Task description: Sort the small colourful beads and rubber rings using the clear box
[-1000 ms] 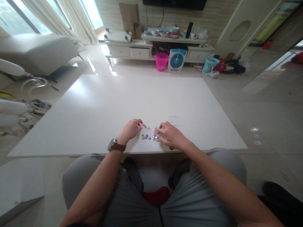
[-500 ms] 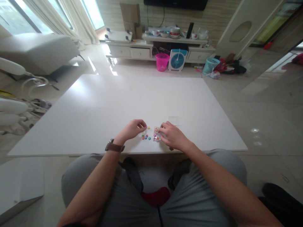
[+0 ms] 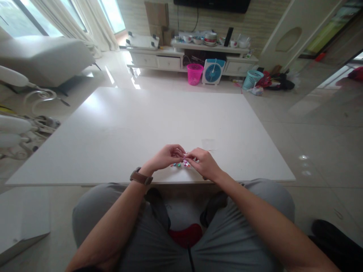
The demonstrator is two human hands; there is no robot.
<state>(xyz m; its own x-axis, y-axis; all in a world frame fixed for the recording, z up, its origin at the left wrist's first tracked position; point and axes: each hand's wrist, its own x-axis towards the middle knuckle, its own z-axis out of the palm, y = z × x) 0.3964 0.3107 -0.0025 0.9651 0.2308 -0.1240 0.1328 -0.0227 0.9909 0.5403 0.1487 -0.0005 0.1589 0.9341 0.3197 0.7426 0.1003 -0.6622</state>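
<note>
Head camera: both hands work at close quarters — the left hand (image 3: 169, 156) and right hand (image 3: 205, 163) meet at their fingertips, thumbs and fingers drawn together. Whether either pinches anything, I cannot tell. Small coloured pieces (image 3: 179, 165) lie on the white table (image 3: 159, 121) just on the wearer's side of that meeting point, partly hidden; a clear flat piece (image 3: 209, 144) lies beyond the right hand. Any move from here calls, I judge, for fine fingertip control — neighbouring pieces could be nudged.
</note>
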